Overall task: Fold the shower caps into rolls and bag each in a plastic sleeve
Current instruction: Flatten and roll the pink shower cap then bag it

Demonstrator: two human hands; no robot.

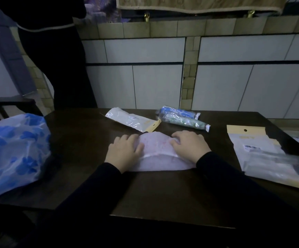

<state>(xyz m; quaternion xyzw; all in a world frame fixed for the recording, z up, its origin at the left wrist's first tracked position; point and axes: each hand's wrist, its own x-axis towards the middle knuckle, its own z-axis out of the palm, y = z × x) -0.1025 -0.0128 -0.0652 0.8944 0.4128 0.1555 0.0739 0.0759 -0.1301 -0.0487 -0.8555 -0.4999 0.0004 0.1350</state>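
Pale pinkish shower cap lies flattened and partly folded; filled plastic sleeves lie just beyond it.

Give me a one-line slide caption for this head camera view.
Both hands, left and right, press a pale shower cap flat on the dark table, finished bagged rolls lying beyond.

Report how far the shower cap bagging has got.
Done: two bagged rolls and a white one in its sleeve lie at the far edge. In hand: left hand and right hand press a pale cap, folded but not yet rolled. Left: empty sleeves to the right, a blue-patterned cap to the left.
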